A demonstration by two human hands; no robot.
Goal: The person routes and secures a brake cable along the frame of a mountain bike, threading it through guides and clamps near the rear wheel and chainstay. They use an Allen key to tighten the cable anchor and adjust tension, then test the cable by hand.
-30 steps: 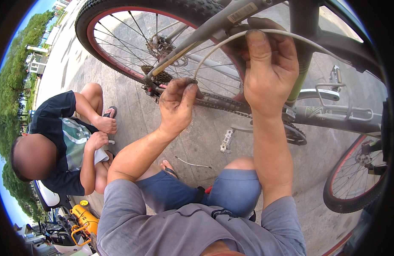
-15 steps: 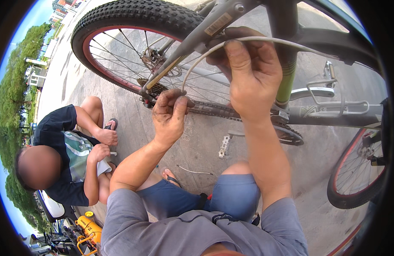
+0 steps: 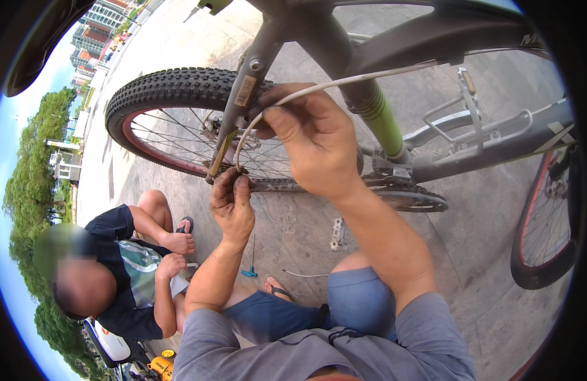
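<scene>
Grey short-sleeved T-shirt (image 3: 395,352), blue shorts (image 3: 360,295), dark-strapped flip-flop (image 3: 280,293); bare hands (image 3: 320,151) smudged with grime

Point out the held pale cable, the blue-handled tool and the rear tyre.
Pale cable (image 3: 363,77), head view: on its middle stretch.
Blue-handled tool (image 3: 248,273), head view: on its handle.
Rear tyre (image 3: 171,87), head view: on its tread.

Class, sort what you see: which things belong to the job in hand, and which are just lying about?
Job in hand:
- cable, held by left hand and right hand
- bike, the cable reaching its frame

Lying about, unused now:
- blue-handled tool, on the ground
- short pale strand, likewise
</scene>
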